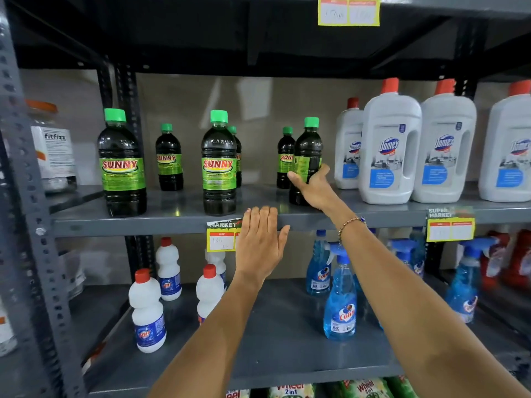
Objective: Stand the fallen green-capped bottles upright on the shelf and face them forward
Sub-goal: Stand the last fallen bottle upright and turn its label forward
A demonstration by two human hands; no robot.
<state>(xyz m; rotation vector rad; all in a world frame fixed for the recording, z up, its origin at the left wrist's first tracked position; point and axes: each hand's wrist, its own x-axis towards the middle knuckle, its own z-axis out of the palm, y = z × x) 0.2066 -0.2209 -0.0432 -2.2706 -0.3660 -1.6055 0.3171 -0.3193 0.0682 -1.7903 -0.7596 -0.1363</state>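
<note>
Several dark green-capped bottles with green SUNNY labels stand upright on the grey shelf [172, 222]. Two large ones [122, 165] [219, 165] at the front show their labels forward. Smaller ones [169, 159] [285, 159] stand behind. My right hand [313, 188] is wrapped around the lower part of a large bottle [307, 150] at the right of the group; it stands upright with its label turned sideways. My left hand [260, 242] is flat and empty, fingers together, against the shelf's front edge.
White Domex bottles [389, 147] with red caps stand close to the right of the held bottle. A fitfizz jar [53, 147] sits far left. Below are white red-capped bottles [148, 311], blue Colin sprays [340, 297] and yellow price tags [221, 239].
</note>
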